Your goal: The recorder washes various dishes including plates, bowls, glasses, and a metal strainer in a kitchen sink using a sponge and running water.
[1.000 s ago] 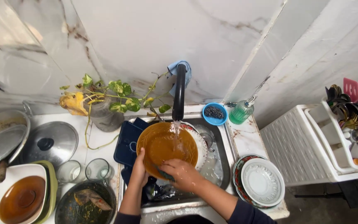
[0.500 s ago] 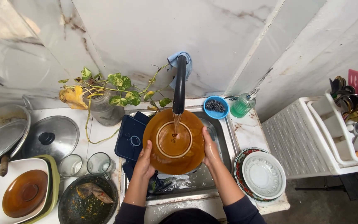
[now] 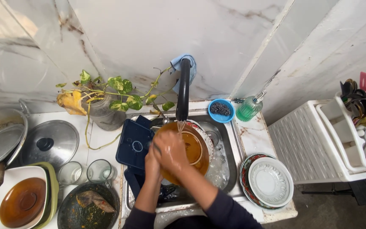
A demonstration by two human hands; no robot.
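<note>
Washing step in hand: amber bowl [image 3: 195,148] sits over the sink [image 3: 229,178], under the black tap [image 3: 183,91], water running onto it. Right hand [image 3: 170,150] lies flat inside the bowl, fingers spread, scrubbing by the look of it. Left hand [image 3: 151,163] is mostly hidden behind the right one; it seems to steady the rim, grip unclear. Next move likely calls for turning the bowl under the stream. Clean plates [image 3: 270,182] stacked right.

Green soap bottle [image 3: 248,109] behind sink [image 3: 233,178]
</note>
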